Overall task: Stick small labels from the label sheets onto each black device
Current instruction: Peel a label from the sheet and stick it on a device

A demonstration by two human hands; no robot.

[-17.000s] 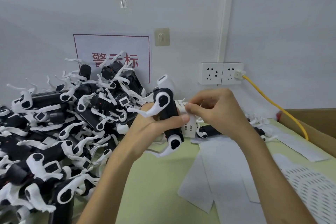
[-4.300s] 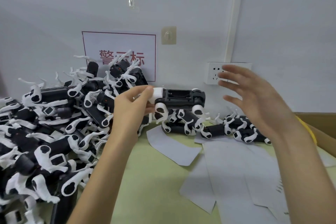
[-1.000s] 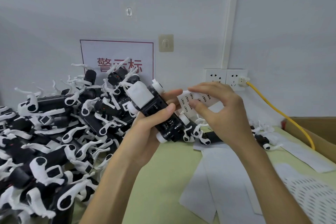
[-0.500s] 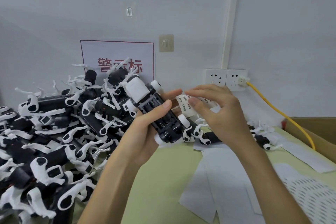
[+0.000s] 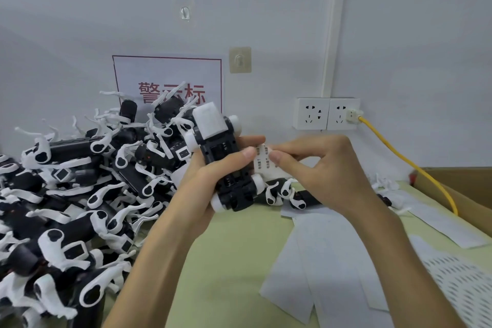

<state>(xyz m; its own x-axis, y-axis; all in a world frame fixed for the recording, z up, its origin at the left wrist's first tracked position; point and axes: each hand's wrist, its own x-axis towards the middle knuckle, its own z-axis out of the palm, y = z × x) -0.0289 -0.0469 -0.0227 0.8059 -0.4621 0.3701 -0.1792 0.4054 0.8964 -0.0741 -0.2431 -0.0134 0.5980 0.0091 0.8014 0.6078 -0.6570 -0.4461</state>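
My left hand (image 5: 213,178) grips a black device (image 5: 223,160) with white round joints and a white end block, held upright above the table with its underside toward me. My right hand (image 5: 324,168) pinches a small label sheet (image 5: 262,161) printed with dark labels, right beside the device and touching my left thumb. Thumb and forefinger meet at the sheet's edge. A large heap of black-and-white devices (image 5: 80,189) fills the left of the table. A few more devices (image 5: 290,194) lie behind my hands.
Used white backing sheets (image 5: 327,261) lie on the green table (image 5: 229,274) under my right arm, one with punched-out holes (image 5: 463,282) at the right. A cardboard box (image 5: 458,186) stands far right. A yellow cable (image 5: 399,157) runs from the wall socket (image 5: 327,113).
The device has turned more upright in my left hand. My right hand has brought the label sheet lower and closer to the device, fingers now pinching at it.
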